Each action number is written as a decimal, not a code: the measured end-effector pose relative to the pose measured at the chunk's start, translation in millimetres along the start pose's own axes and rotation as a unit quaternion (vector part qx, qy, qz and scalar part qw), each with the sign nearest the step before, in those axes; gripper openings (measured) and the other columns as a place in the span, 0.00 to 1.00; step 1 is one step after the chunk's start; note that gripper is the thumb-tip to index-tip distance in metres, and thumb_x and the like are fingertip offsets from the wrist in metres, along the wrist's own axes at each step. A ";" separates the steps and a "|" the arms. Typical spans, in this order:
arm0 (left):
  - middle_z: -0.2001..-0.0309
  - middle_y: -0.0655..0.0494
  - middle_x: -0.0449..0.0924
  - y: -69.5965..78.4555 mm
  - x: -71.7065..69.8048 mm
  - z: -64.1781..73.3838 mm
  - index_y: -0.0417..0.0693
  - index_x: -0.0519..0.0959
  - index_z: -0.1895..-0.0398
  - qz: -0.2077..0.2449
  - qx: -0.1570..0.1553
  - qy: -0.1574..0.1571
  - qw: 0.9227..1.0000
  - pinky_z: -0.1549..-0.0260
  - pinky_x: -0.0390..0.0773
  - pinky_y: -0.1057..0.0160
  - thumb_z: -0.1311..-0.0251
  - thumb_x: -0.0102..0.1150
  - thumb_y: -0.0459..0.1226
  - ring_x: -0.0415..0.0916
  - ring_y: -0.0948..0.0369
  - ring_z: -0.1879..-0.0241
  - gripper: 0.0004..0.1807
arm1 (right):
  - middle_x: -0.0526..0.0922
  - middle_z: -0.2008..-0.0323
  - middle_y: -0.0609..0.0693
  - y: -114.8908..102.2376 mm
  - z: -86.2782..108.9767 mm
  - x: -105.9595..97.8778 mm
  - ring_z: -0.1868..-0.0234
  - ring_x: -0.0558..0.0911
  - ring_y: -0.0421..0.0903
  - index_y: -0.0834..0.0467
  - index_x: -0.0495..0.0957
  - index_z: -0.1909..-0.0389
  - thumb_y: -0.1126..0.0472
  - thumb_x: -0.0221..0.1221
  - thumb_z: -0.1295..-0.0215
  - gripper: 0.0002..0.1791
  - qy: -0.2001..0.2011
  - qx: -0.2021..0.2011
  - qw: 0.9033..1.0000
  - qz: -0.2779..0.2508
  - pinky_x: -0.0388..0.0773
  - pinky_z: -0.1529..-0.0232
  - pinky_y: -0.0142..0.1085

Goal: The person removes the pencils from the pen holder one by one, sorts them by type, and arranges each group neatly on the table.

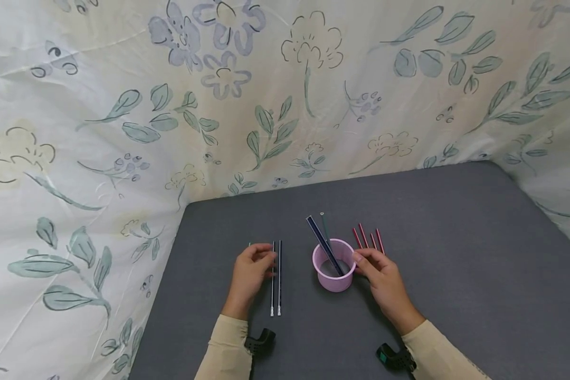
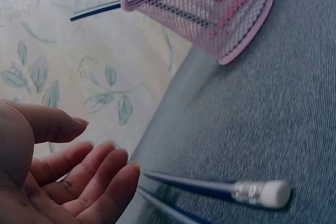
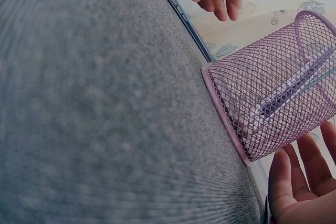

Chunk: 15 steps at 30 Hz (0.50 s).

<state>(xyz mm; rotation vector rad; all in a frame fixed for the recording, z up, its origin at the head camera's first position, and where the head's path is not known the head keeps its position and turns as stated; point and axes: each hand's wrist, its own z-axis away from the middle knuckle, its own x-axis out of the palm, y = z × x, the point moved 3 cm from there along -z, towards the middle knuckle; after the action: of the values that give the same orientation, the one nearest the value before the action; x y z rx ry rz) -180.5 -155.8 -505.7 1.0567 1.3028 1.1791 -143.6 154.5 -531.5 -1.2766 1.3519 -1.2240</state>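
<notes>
A pink mesh pencil cup (image 1: 334, 285) stands upright, with dark blue pencils (image 1: 319, 235) and a green pencil (image 1: 325, 227) leaning in it. My right hand (image 1: 385, 282) is at the cup's right side, its thumb tip at the rim. In the right wrist view, the fingers (image 3: 315, 163) lie along the mesh, loosely extended. My left hand (image 1: 250, 277) hovers beside two dark blue pencils (image 1: 279, 290) with white eraser ends toward me. Its fingers are loosely bent and hold nothing in the left wrist view, near an eraser-tipped pencil (image 2: 210, 186).
Several red pencils (image 1: 362, 236) lie behind my right hand, partly hidden by it. A small green tip (image 1: 249, 244) shows past my left hand. The grey tabletop (image 1: 456, 253) ends at a floral cloth (image 1: 247, 126) behind and to the left.
</notes>
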 end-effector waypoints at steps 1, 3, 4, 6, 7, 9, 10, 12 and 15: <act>0.53 0.36 0.86 0.5 1.2 0.2 0.28 0.82 0.42 0.001 0.005 -0.003 1.000 0.66 0.89 0.52 0.28 0.68 0.30 0.87 0.39 0.58 0.16 | 0.84 0.50 0.65 0.1 -0.1 0.2 0.54 0.84 0.47 0.69 0.84 0.46 0.60 0.63 0.18 0.15 0.000 0.000 1.000 0.000 0.84 0.51 0.33; 0.54 0.38 0.86 1.3 3.3 0.4 0.28 0.82 0.42 0.003 0.013 -0.010 1.000 0.65 0.89 0.52 0.27 0.68 0.30 0.86 0.39 0.58 0.16 | 0.84 0.50 0.65 0.3 -0.2 0.6 0.54 0.84 0.47 0.69 0.84 0.46 0.60 0.63 0.18 0.15 0.000 0.000 1.000 0.000 0.84 0.51 0.33; 0.54 0.39 0.86 2.1 4.5 0.9 0.28 0.82 0.42 0.003 0.015 -0.012 1.000 0.65 0.89 0.52 0.27 0.68 0.30 0.86 0.39 0.58 0.16 | 0.84 0.49 0.66 0.5 -0.2 0.6 0.54 0.84 0.47 0.69 0.84 0.46 0.60 0.63 0.18 0.15 0.001 0.001 1.000 -0.001 0.84 0.51 0.33; 0.54 0.39 0.86 4.1 6.8 2.4 0.28 0.82 0.42 0.006 0.023 -0.015 1.000 0.63 0.89 0.52 0.26 0.68 0.31 0.86 0.40 0.58 0.16 | 0.84 0.49 0.66 0.8 -0.3 0.6 0.54 0.84 0.47 0.70 0.84 0.46 0.60 0.63 0.18 0.15 0.001 0.002 1.000 -0.002 0.84 0.51 0.34; 0.54 0.38 0.86 5.4 8.0 2.9 0.28 0.82 0.42 0.009 0.026 -0.016 0.999 0.63 0.89 0.52 0.26 0.68 0.31 0.86 0.40 0.58 0.16 | 0.84 0.49 0.66 1.0 -0.4 0.6 0.54 0.84 0.47 0.70 0.84 0.46 0.60 0.63 0.18 0.15 0.001 0.002 1.000 -0.002 0.84 0.51 0.34; 0.54 0.36 0.86 7.5 10.6 3.5 0.28 0.82 0.42 0.018 0.031 -0.016 0.999 0.61 0.89 0.53 0.26 0.68 0.31 0.86 0.41 0.59 0.16 | 0.84 0.49 0.66 1.3 -0.4 0.8 0.54 0.84 0.48 0.70 0.84 0.46 0.59 0.63 0.18 0.15 0.001 0.003 1.000 -0.003 0.84 0.50 0.34; 0.53 0.35 0.86 8.9 12.3 4.0 0.28 0.82 0.43 0.026 0.033 -0.017 0.999 0.61 0.89 0.53 0.26 0.67 0.30 0.86 0.42 0.59 0.15 | 0.84 0.49 0.66 1.5 -0.4 0.9 0.53 0.84 0.48 0.70 0.84 0.46 0.59 0.63 0.18 0.15 0.001 0.003 1.000 -0.003 0.84 0.50 0.35; 0.54 0.34 0.86 11.8 16.1 4.6 0.28 0.82 0.44 0.038 0.041 -0.021 0.998 0.60 0.89 0.53 0.26 0.67 0.30 0.86 0.43 0.60 0.14 | 0.84 0.49 0.65 1.7 -0.1 1.0 0.53 0.84 0.50 0.69 0.84 0.46 0.59 0.63 0.18 0.15 0.001 0.004 1.000 -0.001 0.84 0.50 0.35; 0.55 0.37 0.87 16.5 23.7 5.9 0.28 0.83 0.45 0.052 0.048 -0.029 0.997 0.60 0.88 0.55 0.26 0.65 0.29 0.86 0.45 0.61 0.13 | 0.84 0.49 0.65 1.7 0.2 1.1 0.53 0.84 0.50 0.69 0.84 0.46 0.59 0.63 0.18 0.15 0.001 0.004 1.000 0.000 0.84 0.50 0.35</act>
<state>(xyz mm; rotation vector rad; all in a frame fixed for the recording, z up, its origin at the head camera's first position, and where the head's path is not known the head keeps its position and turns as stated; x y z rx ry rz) -176.9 -129.8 -492.2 1.2323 1.2832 1.1636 -143.7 153.4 -533.2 -1.2711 1.3474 -1.2290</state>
